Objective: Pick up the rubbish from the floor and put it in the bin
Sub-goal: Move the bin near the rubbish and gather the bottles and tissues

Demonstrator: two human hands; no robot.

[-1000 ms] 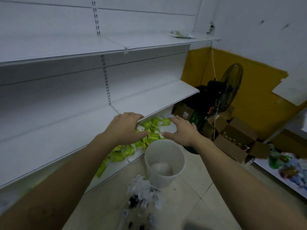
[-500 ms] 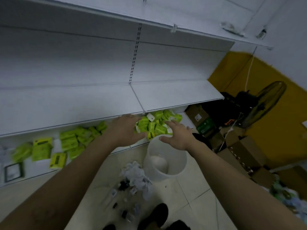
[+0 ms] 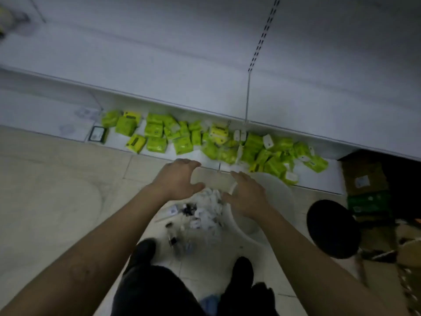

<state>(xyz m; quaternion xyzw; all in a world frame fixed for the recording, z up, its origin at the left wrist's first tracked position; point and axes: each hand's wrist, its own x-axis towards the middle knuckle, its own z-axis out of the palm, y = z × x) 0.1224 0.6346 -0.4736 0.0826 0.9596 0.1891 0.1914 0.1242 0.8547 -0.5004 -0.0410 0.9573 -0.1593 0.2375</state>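
Note:
A heap of rubbish, crumpled white paper with small dark scraps and clear wrappers, lies on the pale tiled floor just ahead of my feet. The white round bin stands right beside the heap, on its right. My left hand hovers above the heap's far left edge, fingers spread and empty. My right hand hangs over the bin's left rim, fingers apart, holding nothing and covering part of the bin's opening.
Several green packets lie along the bottom shelf of a white shelving unit. A black round fan base and cardboard boxes crowd the floor at the right. My dark shoes stand behind the heap.
My view has tipped downward from the shelves to the floor. Both hands have dropped lower, closer to the rubbish heap and the bin.

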